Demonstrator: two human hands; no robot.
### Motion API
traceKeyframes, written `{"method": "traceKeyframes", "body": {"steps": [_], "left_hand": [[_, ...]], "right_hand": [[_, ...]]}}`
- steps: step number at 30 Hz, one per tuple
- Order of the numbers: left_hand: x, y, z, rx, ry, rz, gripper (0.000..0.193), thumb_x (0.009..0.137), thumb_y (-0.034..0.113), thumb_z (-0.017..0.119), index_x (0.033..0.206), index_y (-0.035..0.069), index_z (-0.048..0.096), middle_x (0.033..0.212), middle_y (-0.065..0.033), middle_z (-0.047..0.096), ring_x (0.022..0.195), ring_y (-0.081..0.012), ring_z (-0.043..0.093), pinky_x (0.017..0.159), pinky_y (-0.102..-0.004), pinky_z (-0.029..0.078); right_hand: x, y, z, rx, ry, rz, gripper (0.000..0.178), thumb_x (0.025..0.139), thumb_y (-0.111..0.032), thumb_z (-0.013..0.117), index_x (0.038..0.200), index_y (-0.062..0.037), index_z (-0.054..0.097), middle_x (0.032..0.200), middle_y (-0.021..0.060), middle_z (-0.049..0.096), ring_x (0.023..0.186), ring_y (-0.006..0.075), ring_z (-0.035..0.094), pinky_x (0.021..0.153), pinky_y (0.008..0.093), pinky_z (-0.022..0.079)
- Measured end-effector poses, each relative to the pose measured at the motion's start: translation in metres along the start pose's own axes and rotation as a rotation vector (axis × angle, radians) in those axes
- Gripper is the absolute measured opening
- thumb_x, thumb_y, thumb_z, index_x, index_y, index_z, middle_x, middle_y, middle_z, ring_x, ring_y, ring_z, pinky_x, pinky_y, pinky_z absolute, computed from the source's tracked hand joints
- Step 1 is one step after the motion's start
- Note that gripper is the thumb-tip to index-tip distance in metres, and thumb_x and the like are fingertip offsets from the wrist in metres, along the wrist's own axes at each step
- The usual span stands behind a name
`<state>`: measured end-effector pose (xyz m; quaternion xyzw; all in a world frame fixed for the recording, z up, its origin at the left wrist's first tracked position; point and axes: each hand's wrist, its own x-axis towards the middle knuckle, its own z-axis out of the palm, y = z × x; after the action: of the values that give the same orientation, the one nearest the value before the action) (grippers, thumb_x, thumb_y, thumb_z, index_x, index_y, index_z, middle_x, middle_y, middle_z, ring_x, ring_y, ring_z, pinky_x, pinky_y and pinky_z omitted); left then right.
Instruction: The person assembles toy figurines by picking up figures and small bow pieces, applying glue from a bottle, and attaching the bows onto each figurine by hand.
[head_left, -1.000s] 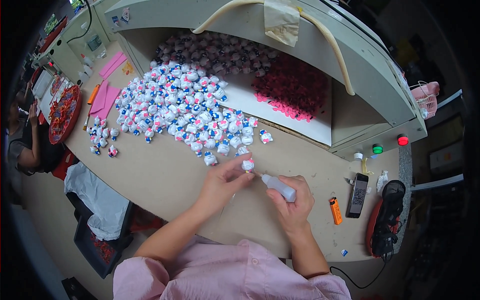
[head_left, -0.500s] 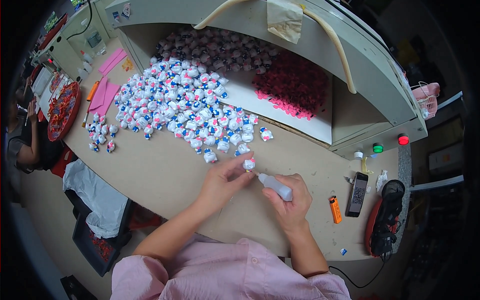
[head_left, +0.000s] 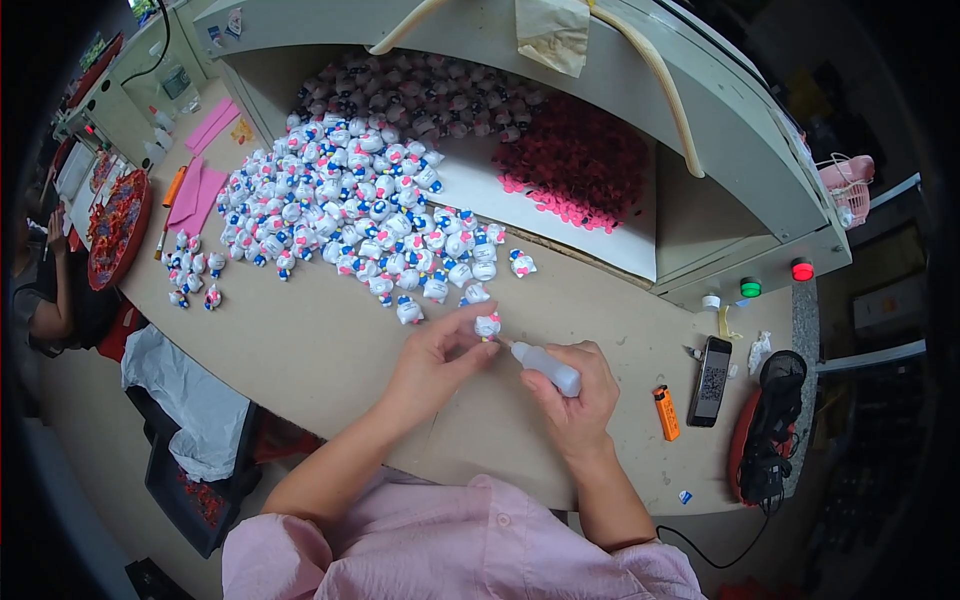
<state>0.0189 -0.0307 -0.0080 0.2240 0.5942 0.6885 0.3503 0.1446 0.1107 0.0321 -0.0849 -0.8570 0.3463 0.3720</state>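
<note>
Between thumb and fingers, my left hand (head_left: pixel 447 352) pinches a small white cat figurine (head_left: pixel 487 326) with pink and blue parts. My right hand (head_left: pixel 580 400) is wrapped round a translucent squeeze bottle (head_left: pixel 548 369). The bottle's thin nozzle points left, with its tip at or close beside the figurine's lower right; contact is too small to make out. Just beyond my left fingers begins a big heap of similar figurines (head_left: pixel 330 195), white with blue and pink. A single figurine (head_left: pixel 522 263) lies apart to the right of the heap.
Under the grey hood (head_left: pixel 740 130) lie more figurines and a pile of pink-red pieces (head_left: pixel 575 165) on a white board. At right are an orange lighter (head_left: pixel 667 413), a phone (head_left: pixel 710 382) and a dark cable bundle (head_left: pixel 775 430). Pink sheets (head_left: pixel 197 196) lie left; a co-worker's arm (head_left: pixel 58 285) shows beyond.
The whole view has shifted slightly, so the bench and heap appear a little farther left and higher. Both hands keep their grips, with the bottle's nozzle still at the figurine.
</note>
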Motion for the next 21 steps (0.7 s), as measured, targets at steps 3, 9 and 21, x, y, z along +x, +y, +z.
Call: {"method": "traceKeyframes", "body": {"steps": [3, 9, 21], "left_hand": [[0.0004, 0.0027, -0.0012, -0.049, -0.025, -0.03, 0.044, 0.092, 0.003, 0.063, 0.134, 0.006, 0.052, 0.093, -0.0015, 0.062, 0.084, -0.0084, 0.061, 0.076, -0.0244, 0.051], [0.0012, 0.0044, -0.0024, -0.093, -0.059, -0.067, 0.043, 0.093, 0.002, 0.061, 0.134, 0.006, 0.049, 0.102, -0.0047, 0.064, 0.093, -0.0125, 0.063, 0.083, -0.0284, 0.055], [0.0005, 0.0056, 0.0002, -0.136, -0.038, -0.077, 0.042, 0.092, 0.002, 0.062, 0.133, 0.004, 0.051, 0.101, -0.0041, 0.066, 0.09, -0.0103, 0.063, 0.081, -0.0261, 0.053]], "right_hand": [[-0.0009, -0.0006, -0.0014, 0.011, 0.014, 0.012, 0.041, 0.068, -0.017, 0.087, 0.098, -0.0033, 0.063, 0.08, 0.011, 0.062, 0.067, 0.0233, 0.061, 0.055, 0.0313, 0.048], [0.0008, 0.0002, -0.0017, 0.001, 0.013, 0.007, 0.041, 0.068, -0.017, 0.087, 0.098, -0.0031, 0.063, 0.08, 0.0111, 0.063, 0.067, 0.0234, 0.062, 0.056, 0.0312, 0.048], [0.0025, -0.0005, -0.0017, -0.028, 0.026, 0.014, 0.039, 0.069, -0.017, 0.087, 0.097, -0.0036, 0.062, 0.081, 0.0105, 0.064, 0.067, 0.0241, 0.062, 0.057, 0.0319, 0.049]]}}
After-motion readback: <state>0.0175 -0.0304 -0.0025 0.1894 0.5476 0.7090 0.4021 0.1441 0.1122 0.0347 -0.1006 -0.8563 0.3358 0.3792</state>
